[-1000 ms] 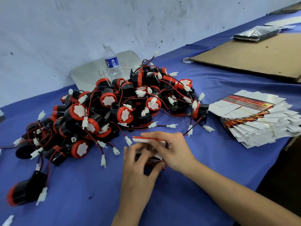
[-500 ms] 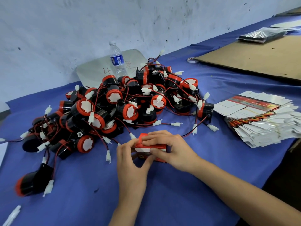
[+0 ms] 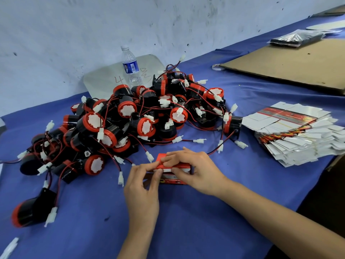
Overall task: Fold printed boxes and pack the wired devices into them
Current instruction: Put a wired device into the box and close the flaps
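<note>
Red box (image 3: 173,180): held on the blue cloth (image 3: 186,225) between both hands, its top flap being pressed down; whether a device is inside cannot be told.
Left hand (image 3: 143,184): curled, with thumb and fingertips pinched on the box's near-left corner.
Right hand (image 3: 197,171): laid over the top and far end of the box, fingers curled round it.
Wired devices (image 3: 141,118): heaped just beyond the fingertips of both hands, wires tangled.
White connector (image 3: 150,156): found loose just past the left fingertips, beside the box corner.
Flat boxes (image 3: 298,135): fanned in a stack well out to the right of the right hand.
Risk, flap: the card could be creased or the tab buckled if it is forced in askew by uneven pressure.
Risk, wire: the nearby lead could be caught under the box or a wrist, and the heap dragged with it.
</note>
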Demonstrator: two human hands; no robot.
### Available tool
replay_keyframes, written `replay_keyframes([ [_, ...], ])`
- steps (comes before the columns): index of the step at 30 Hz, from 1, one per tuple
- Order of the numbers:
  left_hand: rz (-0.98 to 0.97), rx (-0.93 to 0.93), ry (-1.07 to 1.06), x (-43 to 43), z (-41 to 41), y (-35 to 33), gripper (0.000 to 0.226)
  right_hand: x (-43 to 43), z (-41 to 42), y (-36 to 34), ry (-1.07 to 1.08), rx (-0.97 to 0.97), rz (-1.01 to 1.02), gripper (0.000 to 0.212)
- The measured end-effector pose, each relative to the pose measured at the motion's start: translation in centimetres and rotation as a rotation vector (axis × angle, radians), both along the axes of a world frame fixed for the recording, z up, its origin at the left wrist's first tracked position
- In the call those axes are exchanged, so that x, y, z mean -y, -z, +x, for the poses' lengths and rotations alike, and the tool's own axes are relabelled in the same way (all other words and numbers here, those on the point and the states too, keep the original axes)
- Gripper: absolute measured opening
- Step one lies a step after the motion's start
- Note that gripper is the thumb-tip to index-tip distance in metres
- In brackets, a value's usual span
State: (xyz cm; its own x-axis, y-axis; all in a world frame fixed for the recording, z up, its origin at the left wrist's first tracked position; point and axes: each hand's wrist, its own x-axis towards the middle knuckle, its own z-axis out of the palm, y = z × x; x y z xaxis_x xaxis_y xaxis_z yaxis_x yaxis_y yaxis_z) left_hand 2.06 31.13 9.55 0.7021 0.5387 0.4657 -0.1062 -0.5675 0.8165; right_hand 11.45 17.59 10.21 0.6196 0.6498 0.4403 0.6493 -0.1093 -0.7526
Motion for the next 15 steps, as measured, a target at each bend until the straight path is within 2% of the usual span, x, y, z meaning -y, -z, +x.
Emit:
replay_keyframes([
  [6,0.075,0.009,0.054,-0.8,-0.3,-0.4,0.019,0.8,0.3,-0.2,-0.091,-0.022,-0.064,0.022],
  [15,0.163,-0.019,0.128,-1.4,-0.4,-0.5,0.021,1.9,0.6,-0.2,-0.186,0.219,-0.115,0.036],
])
